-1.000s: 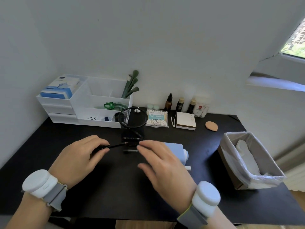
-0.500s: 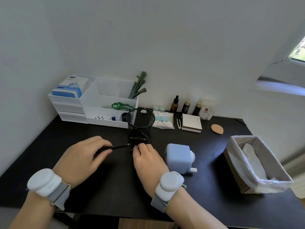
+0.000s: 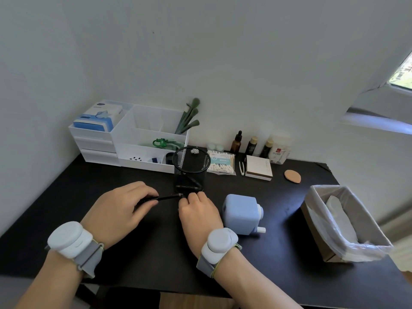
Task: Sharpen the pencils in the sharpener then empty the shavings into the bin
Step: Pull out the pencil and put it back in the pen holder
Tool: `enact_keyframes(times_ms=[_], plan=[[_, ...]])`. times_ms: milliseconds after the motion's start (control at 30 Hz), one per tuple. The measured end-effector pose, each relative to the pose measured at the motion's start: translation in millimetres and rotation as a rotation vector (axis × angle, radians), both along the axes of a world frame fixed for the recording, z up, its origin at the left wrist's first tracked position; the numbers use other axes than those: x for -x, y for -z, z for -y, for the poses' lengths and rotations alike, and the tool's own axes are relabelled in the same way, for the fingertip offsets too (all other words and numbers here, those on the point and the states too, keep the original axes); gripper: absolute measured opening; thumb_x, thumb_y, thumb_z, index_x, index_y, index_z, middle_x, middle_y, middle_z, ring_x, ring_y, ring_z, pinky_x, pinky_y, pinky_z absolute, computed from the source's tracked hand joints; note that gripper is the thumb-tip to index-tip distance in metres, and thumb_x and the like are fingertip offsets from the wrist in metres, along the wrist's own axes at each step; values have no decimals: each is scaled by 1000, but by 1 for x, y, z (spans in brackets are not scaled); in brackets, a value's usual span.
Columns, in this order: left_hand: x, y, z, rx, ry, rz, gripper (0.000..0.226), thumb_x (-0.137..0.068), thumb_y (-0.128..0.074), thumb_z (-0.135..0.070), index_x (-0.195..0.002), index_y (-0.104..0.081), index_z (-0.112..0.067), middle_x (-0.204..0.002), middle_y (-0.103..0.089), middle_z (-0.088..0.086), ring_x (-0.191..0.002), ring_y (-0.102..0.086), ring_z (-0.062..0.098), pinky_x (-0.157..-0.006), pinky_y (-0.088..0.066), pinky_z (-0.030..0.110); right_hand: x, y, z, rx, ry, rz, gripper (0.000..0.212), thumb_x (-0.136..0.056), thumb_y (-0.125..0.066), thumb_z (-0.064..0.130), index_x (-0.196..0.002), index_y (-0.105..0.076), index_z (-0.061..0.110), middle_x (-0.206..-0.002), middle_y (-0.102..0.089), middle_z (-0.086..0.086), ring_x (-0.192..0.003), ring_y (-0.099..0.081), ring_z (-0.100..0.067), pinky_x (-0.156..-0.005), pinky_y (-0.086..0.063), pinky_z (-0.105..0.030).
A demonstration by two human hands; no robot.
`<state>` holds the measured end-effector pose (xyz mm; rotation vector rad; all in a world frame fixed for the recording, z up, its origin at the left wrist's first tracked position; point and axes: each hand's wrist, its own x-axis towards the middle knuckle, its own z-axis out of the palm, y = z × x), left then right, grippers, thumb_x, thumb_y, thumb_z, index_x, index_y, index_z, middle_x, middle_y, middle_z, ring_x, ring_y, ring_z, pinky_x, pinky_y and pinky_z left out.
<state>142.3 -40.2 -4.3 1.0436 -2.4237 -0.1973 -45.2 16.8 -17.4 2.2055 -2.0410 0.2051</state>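
My left hand [image 3: 116, 210] is shut on a thin black pencil [image 3: 167, 198], which points right toward the black mesh pencil cup [image 3: 191, 172]. The pencil's far end meets my right hand [image 3: 198, 212], whose fingers are curled down on the black table [image 3: 283, 221] just in front of the cup. What lies under those fingers is hidden. The light blue crank sharpener [image 3: 242, 214] stands right of my right hand, untouched. The cardboard bin [image 3: 312, 226], lined with a plastic bag, sits at the table's right edge.
A white drawer organiser [image 3: 151, 139] with green brushes stands at the back left. Along the wall are a cotton swab pack [image 3: 221, 162], small bottles [image 3: 236, 142] and a notepad [image 3: 258, 168]. An oval cork piece [image 3: 292, 176] lies farther right.
My right hand has drawn back left off the sharpener and curled its fingers down over the spot where a second short pencil lay. My left hand keeps its pencil.
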Motion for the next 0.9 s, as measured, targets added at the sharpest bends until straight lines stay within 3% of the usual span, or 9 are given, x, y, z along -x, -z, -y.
enact_keyframes(times_ms=[133,300,433,700,900], plan=[[-3,-3,-1,0,-11,7,36,-89,-40,-51,-104,-67,-31,-89,-59,-21,-77,-59,-1,-67,-52,21,-1,-4,-1,19,23,56,27,-51,-76,-1,-68,-59,11,-65,-59,-8,-61,-58,-26,-49,-32,-28],[-10,-6,0,13,-32,5,36,-89,-39,-51,-105,-65,-32,-90,-58,-22,-78,-59,-1,-68,-52,19,0,-5,-7,118,33,208,34,-53,-80,-5,-76,-59,10,-76,-58,-8,-62,-58,-25,-45,-39,-29],[-10,-8,-1,25,-20,-13,36,-89,-40,-50,-105,-66,-30,-90,-58,-20,-77,-59,1,-67,-53,23,5,-13,-13,236,17,283,34,-61,-85,1,-86,-64,11,-82,-58,-6,-64,-57,-21,-47,-38,-24],[-4,-12,-4,36,55,-37,46,-95,-31,-60,-107,-65,-32,-94,-59,-20,-83,-60,2,-71,-54,25,14,-24,-23,313,-15,309,33,-63,-85,1,-86,-64,12,-84,-57,-4,-65,-54,-19,-50,-35,-22],[-1,-18,-8,38,104,-51,46,-96,-30,-60,-106,-65,-32,-97,-58,-23,-88,-59,-1,-77,-50,21,20,-29,-29,305,-135,320,26,-76,-76,3,-98,-67,15,-97,-60,0,-80,-57,-16,-58,-51,-26]])
